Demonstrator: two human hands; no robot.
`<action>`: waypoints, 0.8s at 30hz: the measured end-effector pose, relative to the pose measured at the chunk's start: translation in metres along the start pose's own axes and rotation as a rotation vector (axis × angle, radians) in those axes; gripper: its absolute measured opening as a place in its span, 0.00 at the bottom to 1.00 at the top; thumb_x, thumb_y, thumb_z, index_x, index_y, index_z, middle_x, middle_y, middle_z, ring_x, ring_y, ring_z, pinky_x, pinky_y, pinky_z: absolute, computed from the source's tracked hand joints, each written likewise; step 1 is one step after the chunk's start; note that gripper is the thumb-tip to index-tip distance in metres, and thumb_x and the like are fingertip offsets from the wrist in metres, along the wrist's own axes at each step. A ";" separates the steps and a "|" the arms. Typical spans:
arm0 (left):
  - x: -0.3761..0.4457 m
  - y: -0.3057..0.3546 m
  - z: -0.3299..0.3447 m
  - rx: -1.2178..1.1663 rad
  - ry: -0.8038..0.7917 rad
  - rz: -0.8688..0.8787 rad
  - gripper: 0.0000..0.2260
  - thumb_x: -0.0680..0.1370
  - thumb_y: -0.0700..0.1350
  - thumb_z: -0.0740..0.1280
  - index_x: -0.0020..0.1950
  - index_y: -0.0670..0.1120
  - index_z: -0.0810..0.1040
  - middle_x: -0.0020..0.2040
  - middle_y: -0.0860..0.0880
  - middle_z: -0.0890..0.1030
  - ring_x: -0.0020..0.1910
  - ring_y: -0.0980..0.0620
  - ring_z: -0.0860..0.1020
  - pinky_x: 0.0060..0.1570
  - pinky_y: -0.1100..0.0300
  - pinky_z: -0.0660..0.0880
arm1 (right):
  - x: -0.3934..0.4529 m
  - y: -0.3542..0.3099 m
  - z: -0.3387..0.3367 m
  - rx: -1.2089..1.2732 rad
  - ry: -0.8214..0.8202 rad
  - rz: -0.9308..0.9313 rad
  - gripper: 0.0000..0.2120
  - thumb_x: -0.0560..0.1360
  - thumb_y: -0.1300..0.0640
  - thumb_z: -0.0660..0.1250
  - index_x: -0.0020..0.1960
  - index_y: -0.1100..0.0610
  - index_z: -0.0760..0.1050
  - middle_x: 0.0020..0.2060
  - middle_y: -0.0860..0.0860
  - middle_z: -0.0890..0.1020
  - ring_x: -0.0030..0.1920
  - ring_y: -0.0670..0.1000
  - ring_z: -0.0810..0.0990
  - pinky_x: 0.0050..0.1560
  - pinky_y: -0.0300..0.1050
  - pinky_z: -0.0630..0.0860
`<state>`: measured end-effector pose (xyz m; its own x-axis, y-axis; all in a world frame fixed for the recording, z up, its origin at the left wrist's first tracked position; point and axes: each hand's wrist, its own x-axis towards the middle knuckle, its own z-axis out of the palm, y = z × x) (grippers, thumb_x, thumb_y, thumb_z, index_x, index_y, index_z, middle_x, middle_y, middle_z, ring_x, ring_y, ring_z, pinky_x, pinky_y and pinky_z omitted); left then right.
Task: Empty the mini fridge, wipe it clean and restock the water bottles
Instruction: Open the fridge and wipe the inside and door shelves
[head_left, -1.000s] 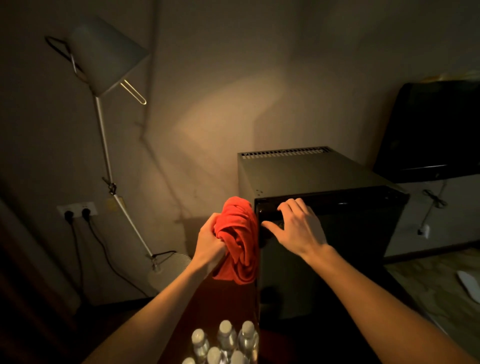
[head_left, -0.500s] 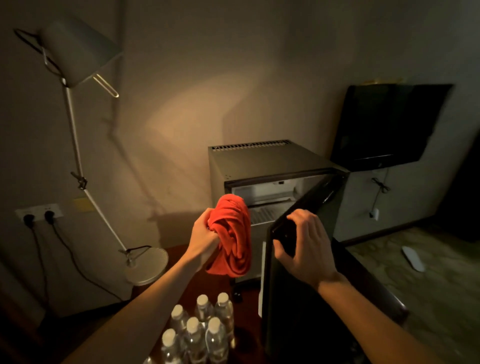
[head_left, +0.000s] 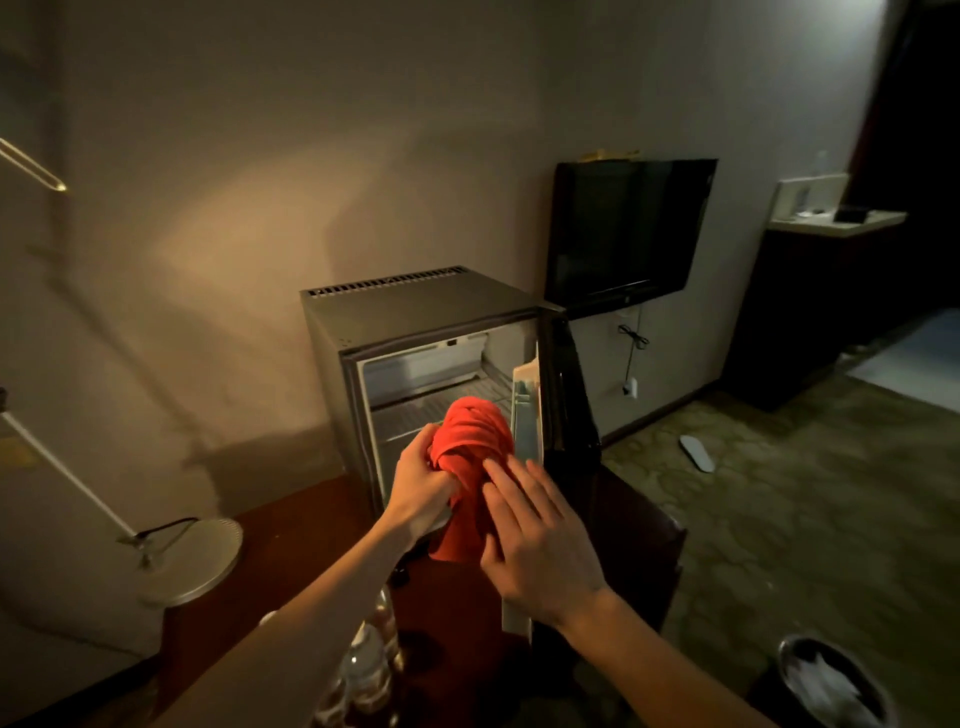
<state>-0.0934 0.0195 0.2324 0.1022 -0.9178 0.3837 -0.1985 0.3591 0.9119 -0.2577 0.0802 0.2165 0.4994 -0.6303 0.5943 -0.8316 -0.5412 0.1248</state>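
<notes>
Grey metal mini fridge (head_left: 410, 306) against the wall, its dark door (head_left: 569, 395) swung wide to the right; interior lit, shelves look bare. Left hand (head_left: 418, 486) grips a bunched red cloth (head_left: 475, 441) in front of the opening. Right hand (head_left: 535, 540), fingers straight and loosely spread, touches the cloth's lower side. Clear plastic water bottles (head_left: 366, 670) stand on the dark wooden worktop (head_left: 291, 545) below the left forearm.

The mini fridge (head_left: 415, 332) stands against the wall, its door (head_left: 569, 410) swung open to the right; the bottles (head_left: 369, 670) stand before it, lamp base (head_left: 192, 558) left, television (head_left: 628, 228) behind right.
</notes>
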 end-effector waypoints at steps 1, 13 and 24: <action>0.000 -0.004 0.000 0.029 0.006 -0.007 0.12 0.65 0.41 0.68 0.48 0.48 0.79 0.40 0.55 0.83 0.40 0.59 0.78 0.46 0.57 0.76 | -0.006 0.003 0.002 -0.030 -0.064 0.029 0.31 0.71 0.50 0.62 0.71 0.62 0.70 0.73 0.59 0.67 0.75 0.58 0.62 0.73 0.55 0.60; -0.010 -0.019 0.025 0.165 -0.030 -0.025 0.09 0.65 0.44 0.68 0.45 0.50 0.77 0.37 0.49 0.80 0.37 0.58 0.74 0.41 0.54 0.74 | -0.056 0.035 0.000 -0.131 -0.217 0.325 0.35 0.75 0.43 0.58 0.79 0.46 0.51 0.77 0.61 0.53 0.77 0.66 0.47 0.73 0.65 0.52; -0.007 -0.035 0.025 0.229 -0.017 -0.018 0.14 0.66 0.32 0.71 0.47 0.48 0.79 0.36 0.52 0.81 0.34 0.64 0.74 0.36 0.70 0.70 | -0.038 0.023 0.025 -0.017 -0.154 0.385 0.21 0.77 0.37 0.54 0.60 0.48 0.75 0.76 0.55 0.61 0.77 0.60 0.53 0.73 0.62 0.48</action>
<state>-0.1119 0.0092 0.1939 0.0913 -0.9273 0.3631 -0.4128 0.2966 0.8612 -0.2896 0.0778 0.1765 0.1805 -0.8615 0.4746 -0.9681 -0.2409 -0.0692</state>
